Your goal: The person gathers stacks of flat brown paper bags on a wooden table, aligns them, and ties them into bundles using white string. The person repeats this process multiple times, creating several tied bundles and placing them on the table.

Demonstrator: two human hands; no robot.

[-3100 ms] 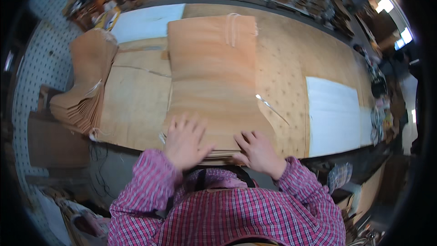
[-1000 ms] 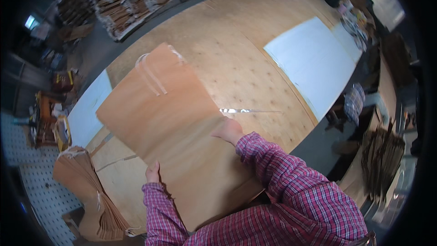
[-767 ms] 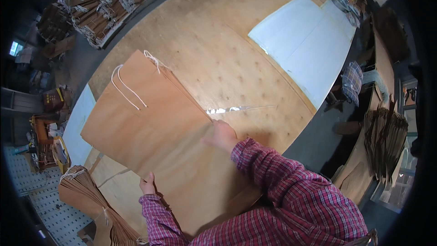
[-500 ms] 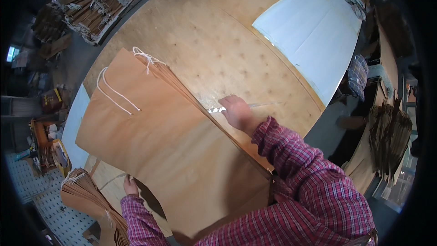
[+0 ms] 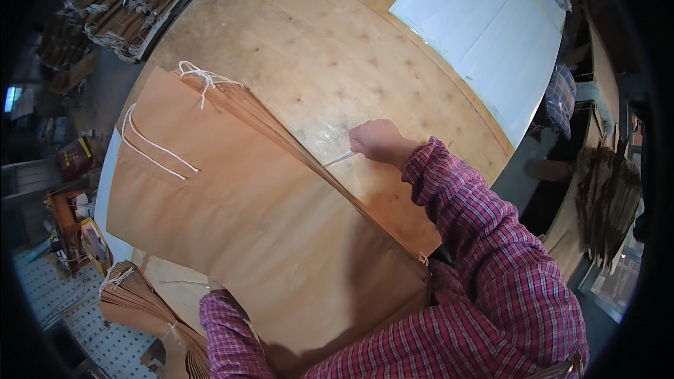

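Observation:
A thick stack of brown paper bags with white cord handles lies tilted across the near part of the round wooden table. At the stack's right edge my right hand is closed in a fist on pale plastic twine, which runs taut to the bags' edge. Below the stack's left edge only a sliver of my left hand shows. A thin length of twine meets it there and trails leftward; the fingers are mostly behind the bags.
Another tied bundle of brown bags stands at the lower left. A white sheet covers the table's far right. More bag bundles are piled beyond the table at upper left, and stacked brown paper is at the right.
My right hand has moved right and slightly up, now fisted, and the twine runs taut. My left hand has shifted right and further behind the bags. The view has also shifted slightly.

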